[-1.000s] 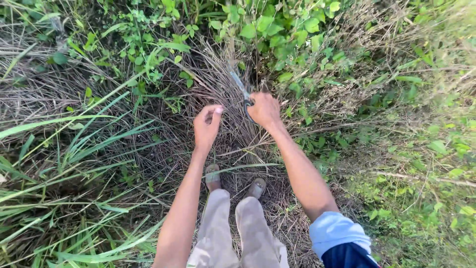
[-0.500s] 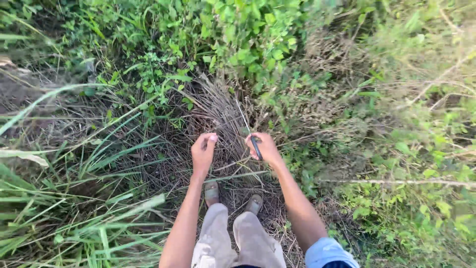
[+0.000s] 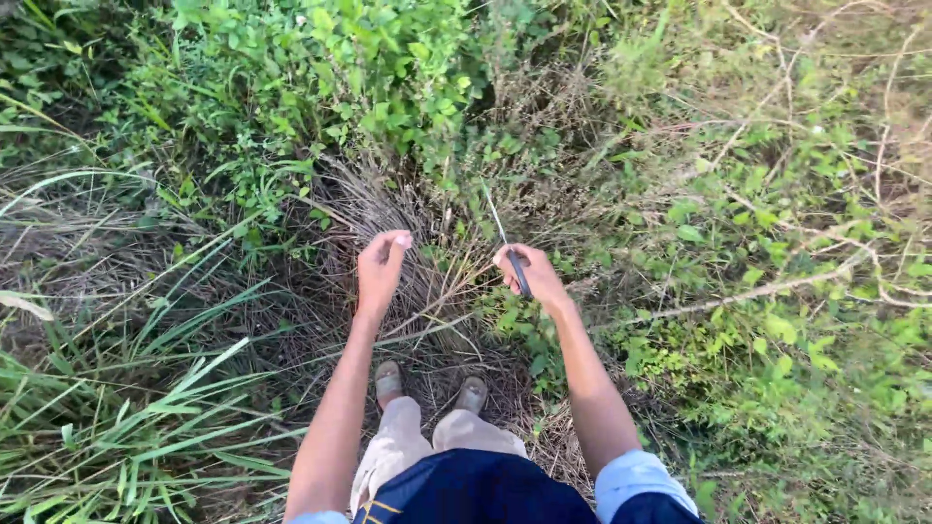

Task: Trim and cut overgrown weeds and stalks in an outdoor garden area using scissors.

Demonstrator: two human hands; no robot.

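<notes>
My right hand (image 3: 532,276) is closed around the dark handle of a cutting tool (image 3: 517,273). Its thin blade (image 3: 499,229) points away from me into the stems. My left hand (image 3: 380,265) hovers beside it with the fingers loosely curled and nothing visible in them, just above a tuft of dry brown grass (image 3: 427,272) that stands between the two hands. Below the hands are my two feet in worn shoes (image 3: 472,393), on flattened dry stalks.
Leafy green shrubs (image 3: 369,68) rise behind the tuft. Long green grass blades (image 3: 146,408) fill the left side. Thin bare twigs (image 3: 767,286) and small-leaved weeds crowd the right. Matted dry grass (image 3: 87,252) covers the ground at left.
My right hand pulled the tool back from the stems and turned it, so the blade now shows as a thin line. The left hand stayed beside the tuft. My view tilted further forward.
</notes>
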